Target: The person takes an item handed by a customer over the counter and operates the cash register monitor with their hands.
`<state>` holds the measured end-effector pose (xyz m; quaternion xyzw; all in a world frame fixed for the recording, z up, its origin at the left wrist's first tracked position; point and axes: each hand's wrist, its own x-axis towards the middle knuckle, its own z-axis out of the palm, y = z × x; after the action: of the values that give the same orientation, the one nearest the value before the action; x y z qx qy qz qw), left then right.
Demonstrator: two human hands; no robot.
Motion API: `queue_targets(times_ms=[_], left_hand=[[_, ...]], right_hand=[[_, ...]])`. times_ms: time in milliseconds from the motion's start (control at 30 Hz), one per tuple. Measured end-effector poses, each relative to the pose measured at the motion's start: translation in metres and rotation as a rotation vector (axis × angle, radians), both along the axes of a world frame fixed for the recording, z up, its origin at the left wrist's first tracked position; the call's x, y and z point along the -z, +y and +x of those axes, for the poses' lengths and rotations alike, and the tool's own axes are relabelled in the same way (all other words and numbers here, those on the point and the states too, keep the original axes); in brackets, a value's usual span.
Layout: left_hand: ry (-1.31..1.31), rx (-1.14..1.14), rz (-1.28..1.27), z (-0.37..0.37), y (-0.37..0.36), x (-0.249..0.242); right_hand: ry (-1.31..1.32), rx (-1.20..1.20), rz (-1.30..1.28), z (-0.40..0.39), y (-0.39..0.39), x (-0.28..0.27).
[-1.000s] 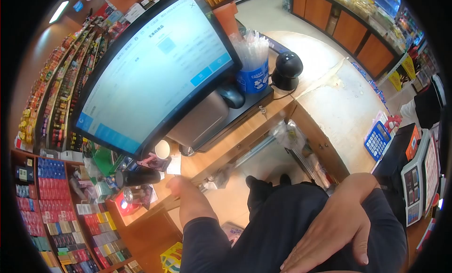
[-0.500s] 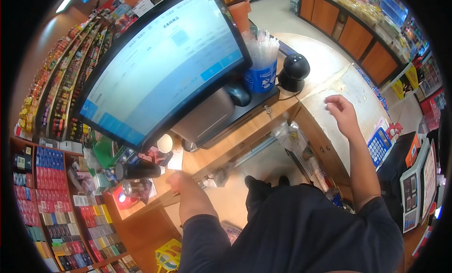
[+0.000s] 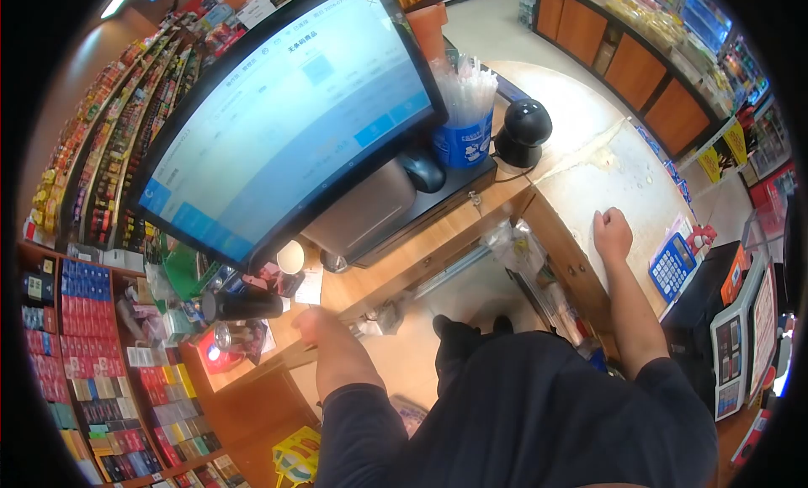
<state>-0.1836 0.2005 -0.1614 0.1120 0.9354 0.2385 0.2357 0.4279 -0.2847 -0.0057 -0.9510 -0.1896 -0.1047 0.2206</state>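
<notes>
My right hand [image 3: 613, 235] rests on the pale worn counter top [image 3: 581, 172], its fingers curled in and nothing visible in them. To its right lies a blue calculator [image 3: 672, 267]. My left hand [image 3: 309, 326] is at the edge of the wooden desk [image 3: 358, 288], near a white paper slip [image 3: 309, 287]; its fingers are too small and hidden to make out. A paper cup [image 3: 290, 257] and a dark cylinder-shaped bottle [image 3: 244, 305] stand near the left hand.
A large monitor [image 3: 286, 109] fills the upper left. Behind the desk stand a blue tub of straws [image 3: 465, 143] and a black scanner [image 3: 523, 133]. A scale [image 3: 730, 353] is at right, shelves of packs [image 3: 93, 345] at left.
My right hand has moved down and its raised, spread fingers have curled in. My left hand has hardly moved. The view has shifted slightly.
</notes>
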Motion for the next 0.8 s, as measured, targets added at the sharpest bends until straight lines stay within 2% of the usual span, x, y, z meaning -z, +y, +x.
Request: queue_targets(times_ms=[33,133,167,200,233,333,500,567,800], left_hand=[[-0.001,-0.020,0.006,0.015,-0.012,-0.021],[-0.110,-0.202,0.128,0.076,-0.057,-0.129],[-0.168,-0.282,0.188,0.087,-0.063,-0.147],[-0.108,-0.214,0.149,0.074,-0.052,-0.122],[-0.049,-0.148,0.111,0.048,-0.031,-0.074],[0.048,-0.041,0.026,0.008,-0.002,-0.008],[0.063,0.024,-0.005,0.000,0.005,0.008],[0.045,0.053,-0.003,-0.019,0.016,0.032],[0.049,-0.012,0.037,0.000,0.004,0.008]], right_hand=[[0.000,-0.007,0.007,0.000,0.001,0.000],[0.000,-0.014,0.019,-0.001,-0.002,0.001],[-0.006,-0.016,0.020,0.000,-0.002,0.001],[-0.011,-0.018,0.021,0.000,-0.002,0.001],[-0.008,-0.013,0.020,-0.001,-0.002,0.000],[0.001,-0.003,0.016,0.000,0.000,-0.001],[0.007,0.006,0.012,-0.002,-0.001,-0.001],[-0.001,0.002,0.012,-0.001,-0.001,0.000],[-0.021,-0.008,0.014,0.001,-0.003,0.006]])
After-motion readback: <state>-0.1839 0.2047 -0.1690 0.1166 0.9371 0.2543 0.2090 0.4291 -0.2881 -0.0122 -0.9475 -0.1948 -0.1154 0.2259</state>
